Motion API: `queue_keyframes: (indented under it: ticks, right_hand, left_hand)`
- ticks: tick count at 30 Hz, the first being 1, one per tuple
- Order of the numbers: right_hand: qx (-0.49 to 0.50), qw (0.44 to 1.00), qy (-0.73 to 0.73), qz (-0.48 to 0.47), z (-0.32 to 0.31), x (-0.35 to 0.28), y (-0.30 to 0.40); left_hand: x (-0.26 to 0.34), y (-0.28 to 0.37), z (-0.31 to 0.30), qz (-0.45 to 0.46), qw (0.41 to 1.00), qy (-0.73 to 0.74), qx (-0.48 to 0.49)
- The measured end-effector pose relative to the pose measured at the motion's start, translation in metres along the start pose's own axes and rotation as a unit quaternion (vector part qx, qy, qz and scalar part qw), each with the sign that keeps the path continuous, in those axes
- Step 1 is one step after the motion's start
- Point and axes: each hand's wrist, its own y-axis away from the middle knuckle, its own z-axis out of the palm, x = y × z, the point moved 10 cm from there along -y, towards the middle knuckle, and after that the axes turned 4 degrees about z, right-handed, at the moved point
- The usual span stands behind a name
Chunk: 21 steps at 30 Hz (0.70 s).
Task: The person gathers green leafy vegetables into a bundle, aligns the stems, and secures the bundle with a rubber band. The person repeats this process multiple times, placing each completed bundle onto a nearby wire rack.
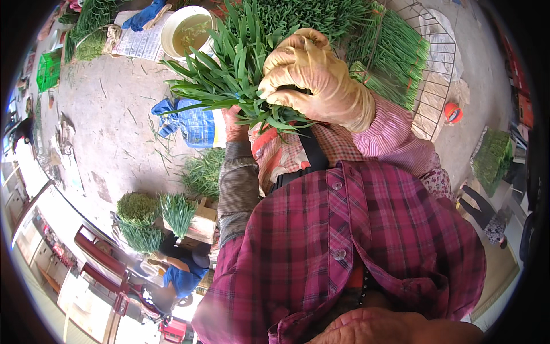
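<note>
My bare left hand point(235, 122) is closed around a bunch of flat green leaves point(240, 73), probably garlic chives. The leaf ends fan out above and beside it, and the lower part of the bunch is hidden. A small blue band or tie point(237, 95) shows among the leaves. My right hand point(311, 79) wears a thin yellowish glove and touches the right side of the bunch. Its fingers are curled with the thumb close to the index finger. Whether a leaf is pinched between them is not clear.
A white bucket point(209, 45) of murky water stands beyond the bunch. Banded green bundles point(391, 56) lie by a wire rack point(447, 69) at upper right. A blue sack point(195, 124) and loose greens point(204, 172) lie left. A person in blue point(182, 277) works behind stacked greens point(137, 208).
</note>
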Motion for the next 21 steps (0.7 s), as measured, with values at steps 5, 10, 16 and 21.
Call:
queue_keyframes:
  ticks: [5, 10, 16, 21]
  right_hand:
    - [-0.041, 0.977, -0.204, 0.052, 0.010, 0.021, 0.010]
    - [-0.041, 0.766, -0.631, 0.115, -0.004, 0.045, 0.023]
    - [0.210, 0.873, -0.323, 0.300, -0.092, 0.187, 0.075]
    - [0.169, 0.939, -0.249, 0.168, -0.088, 0.106, 0.038]
  left_hand:
    - [0.002, 0.001, 0.002, 0.075, 0.982, -0.173, 0.011]
    - [0.010, -0.003, 0.028, 0.011, 0.997, -0.047, 0.058]
    - [0.028, -0.008, 0.039, 0.034, 0.991, -0.109, 0.064]
    - [0.045, -0.014, 0.083, 0.063, 0.975, -0.211, 0.017]
